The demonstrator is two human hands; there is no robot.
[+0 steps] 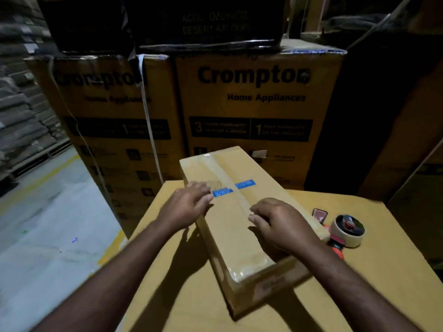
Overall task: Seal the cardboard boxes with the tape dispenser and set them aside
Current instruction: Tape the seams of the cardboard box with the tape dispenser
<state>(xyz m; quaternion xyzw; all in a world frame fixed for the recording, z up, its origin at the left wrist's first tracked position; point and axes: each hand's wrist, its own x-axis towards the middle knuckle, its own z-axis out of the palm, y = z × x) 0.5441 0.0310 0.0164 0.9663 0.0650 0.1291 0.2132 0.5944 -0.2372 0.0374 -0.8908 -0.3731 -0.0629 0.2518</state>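
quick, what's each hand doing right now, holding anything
Left hand: open, fingers flat on the cardboard box, holding nothing.
Right hand: open, fingers loosely bent, resting on the box top, holding nothing.

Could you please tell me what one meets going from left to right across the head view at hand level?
Floor → left hand → blue labels → right hand → tape dispenser.

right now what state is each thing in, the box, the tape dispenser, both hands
small box: closed, clear tape along its top seam
tape dispenser: lying untouched on the big carton
left hand: open, fingers on the small box top
right hand: loosely curled, resting on the small box top
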